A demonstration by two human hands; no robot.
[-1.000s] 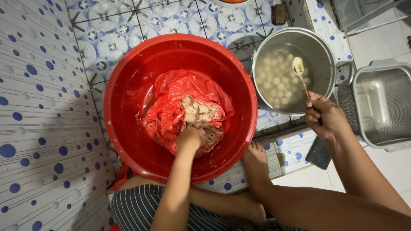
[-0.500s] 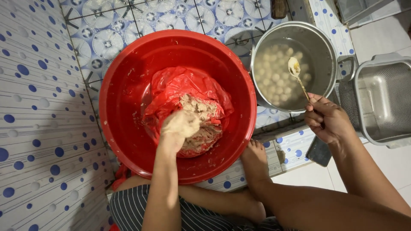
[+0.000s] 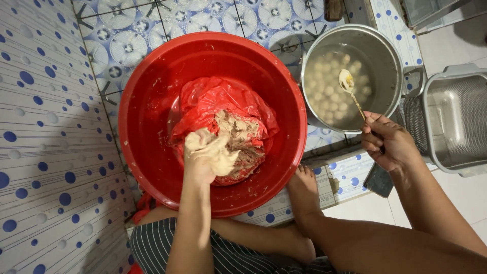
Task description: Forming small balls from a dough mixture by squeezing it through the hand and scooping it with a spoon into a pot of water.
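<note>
Squeezing a lump of pale sticky paste, my left hand curls shut above the red plastic bag inside the round red plastic basin. My right hand pinches a metal spoon over the steel pot of pale balls.

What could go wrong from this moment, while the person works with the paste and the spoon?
1. The left hand lifts a sticky lump of paste above the red basin; some might drop or stay on the fingers.
2. The right hand holds the spoon only at its handle end over the steel pot, so it might tip.
3. A bare foot rests beside the basin's rim; it could nudge the basin.
</note>
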